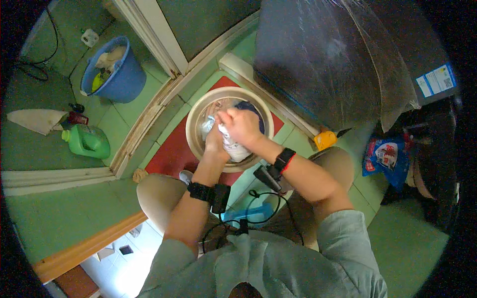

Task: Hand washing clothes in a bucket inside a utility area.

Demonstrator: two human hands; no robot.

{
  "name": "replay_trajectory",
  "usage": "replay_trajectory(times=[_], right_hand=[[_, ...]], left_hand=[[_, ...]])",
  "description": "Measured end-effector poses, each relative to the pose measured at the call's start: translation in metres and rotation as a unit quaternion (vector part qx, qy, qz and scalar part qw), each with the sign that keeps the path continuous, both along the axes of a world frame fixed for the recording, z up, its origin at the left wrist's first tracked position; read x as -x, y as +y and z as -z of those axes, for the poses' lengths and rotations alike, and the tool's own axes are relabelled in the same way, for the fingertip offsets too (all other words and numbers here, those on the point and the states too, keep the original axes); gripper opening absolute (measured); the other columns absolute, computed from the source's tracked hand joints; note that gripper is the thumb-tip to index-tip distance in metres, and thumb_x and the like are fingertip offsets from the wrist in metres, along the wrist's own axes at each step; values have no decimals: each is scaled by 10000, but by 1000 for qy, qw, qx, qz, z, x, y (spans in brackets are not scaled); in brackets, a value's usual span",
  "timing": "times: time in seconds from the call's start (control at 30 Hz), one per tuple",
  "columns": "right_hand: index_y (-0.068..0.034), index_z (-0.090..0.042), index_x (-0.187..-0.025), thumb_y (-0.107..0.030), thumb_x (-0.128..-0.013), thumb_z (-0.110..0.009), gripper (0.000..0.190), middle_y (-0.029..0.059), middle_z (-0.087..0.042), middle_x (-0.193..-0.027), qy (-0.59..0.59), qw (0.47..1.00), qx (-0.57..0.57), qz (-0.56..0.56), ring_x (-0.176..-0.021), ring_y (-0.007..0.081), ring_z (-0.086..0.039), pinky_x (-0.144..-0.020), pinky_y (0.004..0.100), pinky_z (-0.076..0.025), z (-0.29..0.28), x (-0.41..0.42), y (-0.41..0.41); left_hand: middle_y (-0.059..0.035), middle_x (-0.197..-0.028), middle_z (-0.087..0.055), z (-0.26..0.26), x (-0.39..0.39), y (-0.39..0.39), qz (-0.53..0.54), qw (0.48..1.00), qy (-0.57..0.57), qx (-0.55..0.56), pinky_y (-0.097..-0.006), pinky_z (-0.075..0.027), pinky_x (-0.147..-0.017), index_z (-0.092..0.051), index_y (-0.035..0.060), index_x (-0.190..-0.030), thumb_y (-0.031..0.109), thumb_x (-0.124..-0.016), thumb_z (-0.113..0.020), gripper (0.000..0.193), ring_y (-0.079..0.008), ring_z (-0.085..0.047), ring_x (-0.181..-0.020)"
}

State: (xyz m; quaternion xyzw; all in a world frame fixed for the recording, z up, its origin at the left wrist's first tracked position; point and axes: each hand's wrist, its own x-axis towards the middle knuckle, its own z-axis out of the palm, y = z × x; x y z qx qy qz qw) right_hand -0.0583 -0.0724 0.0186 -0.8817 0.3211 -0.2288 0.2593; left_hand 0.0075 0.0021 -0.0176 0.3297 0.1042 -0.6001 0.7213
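A round metal basin (pixel 192 139) stands between my knees on a red mat (pixel 167 156). It holds water and several pieces of cloth, among them a dark blue cloth (pixel 250 107) at its far right side. My right hand (pixel 240 124), fingers curled, grips a white patterned cloth (pixel 235 149) over the basin. My left hand (pixel 217 139) lies against the left side of that same cloth, with its fingers partly hidden by the right hand. A light blue bit of cloth (pixel 209 122) shows beside the left fingers.
Behind a door track at left are a blue bucket (pixel 130 80) with contents and a green plastic jug (pixel 89 141). A plastic-covered appliance (pixel 316 56) stands at right, near a yellow container (pixel 325 140) and a blue detergent bag (pixel 385 158). Black cables hang before my torso.
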Motion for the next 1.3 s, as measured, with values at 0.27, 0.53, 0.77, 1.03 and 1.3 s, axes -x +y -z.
replay_trajectory(times=[0.27,0.53,0.77,1.03,1.3], right_hand=[[6,-443,-1149,-263,-705,-666,565,139,-540,-1083,7,888,-403,-222,-993,203,-515,-841,302,-406,13,16,5],[-120,-494,-1109,-264,-687,-656,474,123,-605,-756,-5,987,-31,-158,-661,289,-609,-594,363,-486,-20,13,61],[-150,-583,-752,-394,-780,-504,258,107,-586,-577,58,997,41,-24,-493,289,-577,-460,429,-462,20,7,-10],[-104,-539,-594,-342,-716,-589,272,120,-575,-568,-55,988,10,-143,-528,334,-563,-554,425,-459,-12,7,42],[-64,-608,-959,-433,-833,-506,403,91,-630,-919,-136,795,-591,6,-818,215,-597,-724,301,-448,54,20,-23]], left_hand=[[-171,-1099,-542,-7,-45,14,-153,986,-66,-7,-453,-388,-912,-437,-24,-1160,466,-910,-264,577,-330,-514,-1020],[-134,-1079,-505,7,-34,15,-126,987,88,-52,-356,-438,-867,-397,7,-1189,331,-865,-501,469,-206,-500,-963],[-67,-1018,-543,9,15,13,-15,953,-298,53,-311,-438,-865,-471,57,-1134,277,-902,-408,326,-199,-534,-939],[-81,-747,-586,42,-27,9,12,981,105,165,-332,-491,-614,-565,62,-921,368,-866,-495,318,-202,-579,-667],[-62,-905,-603,-29,4,10,4,977,-200,-81,-312,-501,-664,-530,36,-1035,233,-806,-590,308,-175,-598,-779]])
